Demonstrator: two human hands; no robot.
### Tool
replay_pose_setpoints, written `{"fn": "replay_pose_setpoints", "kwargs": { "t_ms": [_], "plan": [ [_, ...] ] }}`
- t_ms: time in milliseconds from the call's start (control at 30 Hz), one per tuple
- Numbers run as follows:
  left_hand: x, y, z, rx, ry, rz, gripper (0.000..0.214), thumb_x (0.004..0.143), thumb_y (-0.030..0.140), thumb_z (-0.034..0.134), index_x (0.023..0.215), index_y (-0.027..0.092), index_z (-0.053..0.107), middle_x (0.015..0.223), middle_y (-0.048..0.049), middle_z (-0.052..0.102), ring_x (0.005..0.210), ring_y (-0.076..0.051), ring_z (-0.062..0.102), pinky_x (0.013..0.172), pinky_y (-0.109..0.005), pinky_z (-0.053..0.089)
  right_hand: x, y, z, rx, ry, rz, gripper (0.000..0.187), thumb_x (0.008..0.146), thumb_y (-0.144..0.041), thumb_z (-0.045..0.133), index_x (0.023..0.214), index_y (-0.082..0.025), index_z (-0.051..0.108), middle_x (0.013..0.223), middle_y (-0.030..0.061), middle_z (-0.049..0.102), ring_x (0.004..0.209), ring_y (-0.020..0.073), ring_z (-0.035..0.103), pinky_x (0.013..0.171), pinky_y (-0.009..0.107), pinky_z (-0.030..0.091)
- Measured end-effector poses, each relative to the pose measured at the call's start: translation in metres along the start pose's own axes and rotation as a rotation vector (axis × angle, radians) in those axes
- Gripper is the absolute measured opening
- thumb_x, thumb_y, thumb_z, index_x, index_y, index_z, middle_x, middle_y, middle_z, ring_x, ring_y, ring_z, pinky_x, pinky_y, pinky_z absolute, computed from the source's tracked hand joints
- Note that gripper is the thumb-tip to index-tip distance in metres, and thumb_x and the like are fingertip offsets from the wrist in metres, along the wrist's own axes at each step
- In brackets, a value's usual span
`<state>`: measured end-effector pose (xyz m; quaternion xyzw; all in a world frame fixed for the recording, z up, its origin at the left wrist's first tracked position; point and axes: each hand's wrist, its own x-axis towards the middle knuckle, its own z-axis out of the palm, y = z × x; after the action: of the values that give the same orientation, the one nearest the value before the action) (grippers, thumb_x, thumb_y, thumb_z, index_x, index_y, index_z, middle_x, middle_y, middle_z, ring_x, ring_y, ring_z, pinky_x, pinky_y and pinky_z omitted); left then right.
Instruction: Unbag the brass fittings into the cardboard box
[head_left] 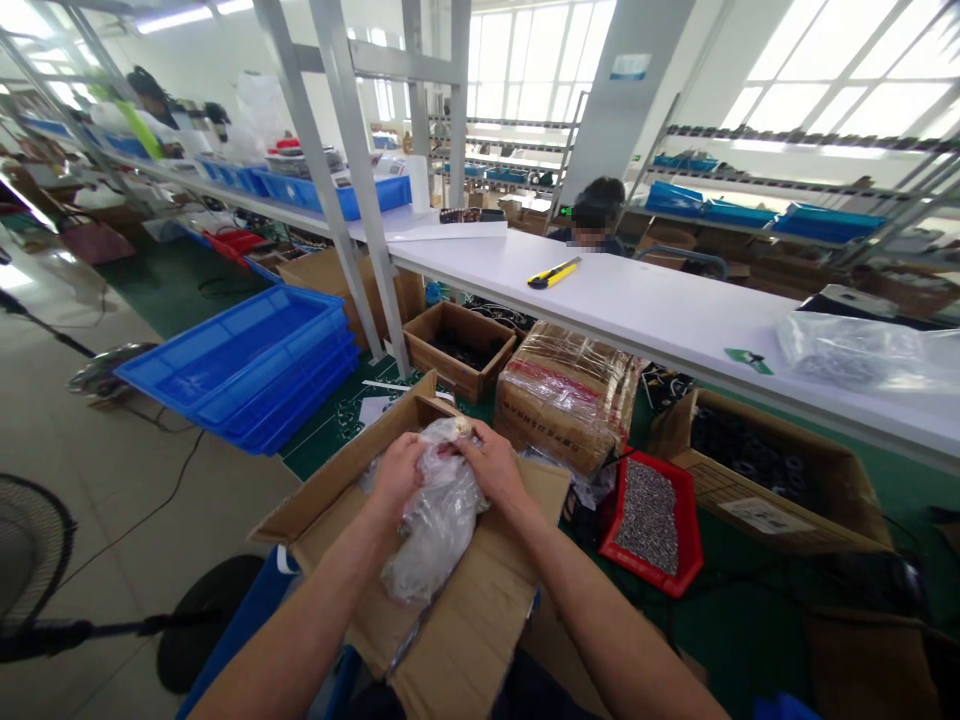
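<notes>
A clear plastic bag [442,510] lies over an opened cardboard box [480,620] in front of me. My left hand [401,470] grips the bag's upper left side with curled fingers. On the upper right, my right hand [491,462] pinches the same bag near its gathered end. The two hands are a short way apart, with crumpled plastic between them. What the bag contains, if anything, I cannot make out. The box flaps are spread outward beneath my forearms.
Stacked blue crates [255,350] stand at left, near a fan [30,560]. A red bin [649,520] of small metal parts sits at right. Behind are a wrapped carton [566,395] and a white bench [637,300] with a yellow utility knife [553,273]. A person [596,215] is beyond it.
</notes>
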<state>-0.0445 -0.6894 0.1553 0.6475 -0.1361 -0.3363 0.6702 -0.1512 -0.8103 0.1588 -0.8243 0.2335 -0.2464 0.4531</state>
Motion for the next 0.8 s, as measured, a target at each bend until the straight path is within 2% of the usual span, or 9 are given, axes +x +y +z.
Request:
{"fn": "replay_pose_setpoints", "kwargs": {
  "t_ms": [67,133,233,333,433,567,667,733,800],
  "plan": [
    [0.001,0.0,-0.013,0.403,-0.055,0.101,0.012,0.075,0.031,0.054,0.078,0.02,0.055,0.067,0.0014,0.061,0.061,-0.015,0.058,0.06,-0.026,0.044,-0.001,-0.004,-0.006,-0.224,-0.062,-0.026,0.029,0.089,-0.036,0.053,0.114,-0.023,0.061,0.112,0.0041,0.067,0.105,0.0213,0.06,0.093,0.033,0.043],
    [0.006,0.002,-0.028,0.717,-0.082,0.212,0.013,0.077,0.029,0.054,0.087,0.02,0.057,0.078,-0.0011,0.066,0.072,-0.017,0.062,0.069,-0.028,0.046,-0.001,-0.009,-0.009,-0.464,-0.134,-0.022,0.03,0.09,-0.041,0.051,0.111,-0.022,0.061,0.107,0.0064,0.068,0.102,0.0232,0.061,0.088,0.033,0.044],
    [0.021,0.002,-0.047,0.954,-0.09,0.312,0.023,0.08,0.024,0.051,0.101,0.018,0.057,0.099,-0.0078,0.068,0.091,-0.021,0.064,0.084,-0.031,0.047,-0.004,-0.013,-0.006,-0.714,-0.174,0.002,0.032,0.091,-0.043,0.047,0.115,-0.024,0.059,0.1,0.0073,0.066,0.09,0.0233,0.063,0.076,0.032,0.045],
    [0.034,-0.005,-0.056,1.202,-0.141,0.368,0.024,0.082,0.023,0.049,0.103,0.016,0.06,0.106,-0.0127,0.065,0.101,-0.025,0.062,0.091,-0.035,0.045,-0.006,-0.013,0.0,-0.798,-0.164,-0.019,0.029,0.094,-0.037,0.039,0.107,-0.026,0.063,0.096,0.0065,0.064,0.082,0.0208,0.063,0.068,0.03,0.043],
    [0.041,-0.014,-0.053,1.414,-0.177,0.368,0.023,0.083,0.024,0.049,0.103,0.017,0.06,0.109,-0.0143,0.063,0.104,-0.027,0.061,0.09,-0.035,0.045,-0.008,-0.013,0.002,-0.816,-0.168,-0.038,0.032,0.095,-0.033,0.036,0.089,-0.022,0.066,0.09,0.0064,0.064,0.08,0.0192,0.063,0.064,0.028,0.04],
    [0.052,-0.022,-0.041,1.522,-0.182,0.369,0.028,0.087,0.021,0.044,0.11,0.015,0.058,0.113,-0.0167,0.059,0.101,-0.026,0.061,0.087,-0.035,0.046,-0.008,-0.016,-0.004,-0.721,-0.138,-0.082,0.027,0.093,-0.035,0.043,0.089,-0.022,0.066,0.093,0.0051,0.062,0.075,0.016,0.06,0.065,0.027,0.041],
    [0.071,-0.029,-0.03,1.535,-0.211,0.335,0.032,0.087,0.015,0.042,0.114,0.012,0.058,0.115,-0.02,0.059,0.1,-0.027,0.063,0.086,-0.037,0.047,-0.006,-0.021,-0.01,-0.499,-0.042,-0.143,0.02,0.092,-0.032,0.046,0.09,-0.022,0.064,0.101,0.0036,0.062,0.086,0.0148,0.06,0.075,0.026,0.043],
    [0.086,-0.035,-0.022,1.544,-0.238,0.3,0.028,0.085,0.015,0.045,0.107,0.01,0.064,0.114,-0.0221,0.061,0.1,-0.03,0.064,0.086,-0.039,0.048,-0.004,-0.025,-0.013,-0.37,0.001,-0.18,0.016,0.091,-0.029,0.049,0.092,-0.021,0.063,0.109,0.0029,0.062,0.097,0.0148,0.059,0.083,0.025,0.043],
    [0.098,-0.042,-0.015,1.555,-0.246,0.248,0.022,0.084,0.017,0.051,0.096,0.009,0.068,0.109,-0.024,0.064,0.1,-0.032,0.064,0.085,-0.042,0.049,-0.003,-0.028,-0.016,-0.354,-0.056,-0.196,0.014,0.089,-0.03,0.053,0.089,-0.021,0.064,0.106,0.0023,0.065,0.097,0.0158,0.06,0.083,0.026,0.043]
  ]
}}
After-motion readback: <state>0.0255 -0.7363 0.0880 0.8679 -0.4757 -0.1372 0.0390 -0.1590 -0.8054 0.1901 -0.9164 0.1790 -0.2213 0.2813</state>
